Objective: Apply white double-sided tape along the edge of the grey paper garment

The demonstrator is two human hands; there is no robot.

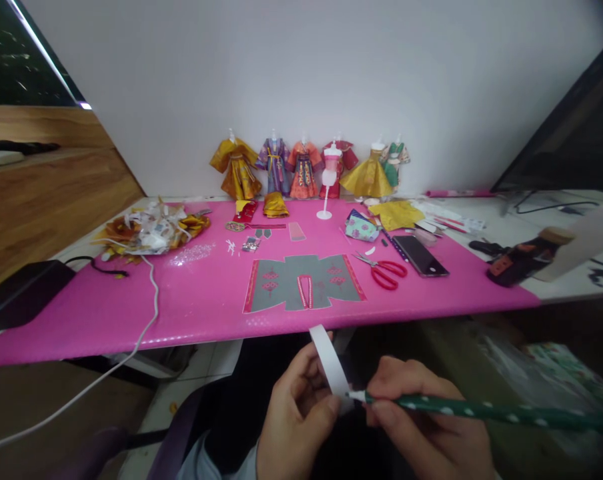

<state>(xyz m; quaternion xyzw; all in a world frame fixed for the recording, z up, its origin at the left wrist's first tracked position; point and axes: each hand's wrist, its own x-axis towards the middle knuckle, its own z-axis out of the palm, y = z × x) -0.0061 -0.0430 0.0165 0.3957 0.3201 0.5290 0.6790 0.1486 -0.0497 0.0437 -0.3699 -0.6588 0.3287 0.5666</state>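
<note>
A curved white strip (330,360) is held by my left hand (299,407), its fingers closed round the lower part, below the table's front edge. Pinched in my right hand (421,417) is a green pen with white spots (481,408). The pen's white tip is at the strip's right edge, near my left thumb; whether it touches is too small to tell. Beyond both hands, a grey garment-shaped piece (323,293) with red trim lies flat on the pink table cover (196,300). Red-handled scissors (389,272) lie partly open to its right.
Small dressed forms (305,167) line the wall behind a bare white stand (325,193). A phone (419,255) and a dark bottle (524,259) are at the right. Crumpled scraps (154,227) lie at the left, with a white cable (154,293) running over the table edge.
</note>
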